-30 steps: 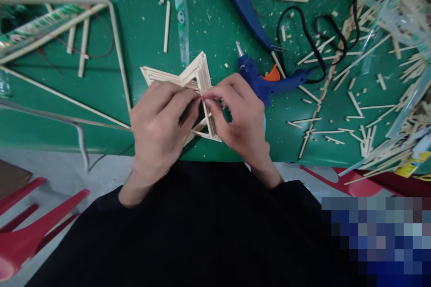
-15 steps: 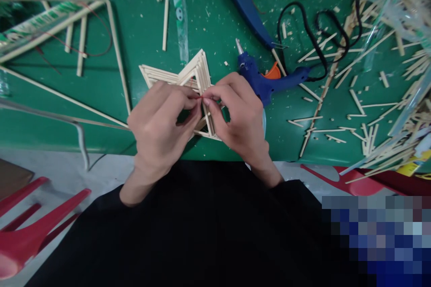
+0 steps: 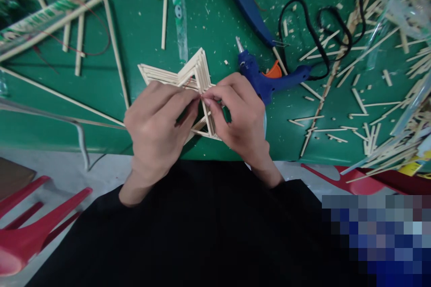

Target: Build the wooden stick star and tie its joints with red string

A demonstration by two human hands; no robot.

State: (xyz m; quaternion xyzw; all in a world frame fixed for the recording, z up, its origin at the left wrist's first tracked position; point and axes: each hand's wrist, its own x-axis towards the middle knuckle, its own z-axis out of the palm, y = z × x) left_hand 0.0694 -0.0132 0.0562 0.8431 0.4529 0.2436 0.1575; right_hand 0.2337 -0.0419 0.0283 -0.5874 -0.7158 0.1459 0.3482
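Table [image 3: 215,22], green and littered with sticks [image 3: 370,139] toward the right of the frame, bears the star [image 3: 202,69] at centre, where left hand [image 3: 156,121] and right hand [image 3: 240,110] meet, each thumb and forefinger pinched closed on red thread [image 3: 201,96]. Glue gun [image 3: 266,80] lies beyond the right hand; pale floor [image 3: 107,163] and red chairs [image 3: 23,246] show at lower left and lower right.

Beside your glue gun [image 3: 255,74], smooth blue plastic with a bare metal nozzle, you have a star frame [image 3: 194,68] of pale, matt wooden sticks, all on a green surface [image 3: 215,18] with a slight sheen, while the sleeve [image 3: 182,98] left of the star frame is clear, glossy plastic film.
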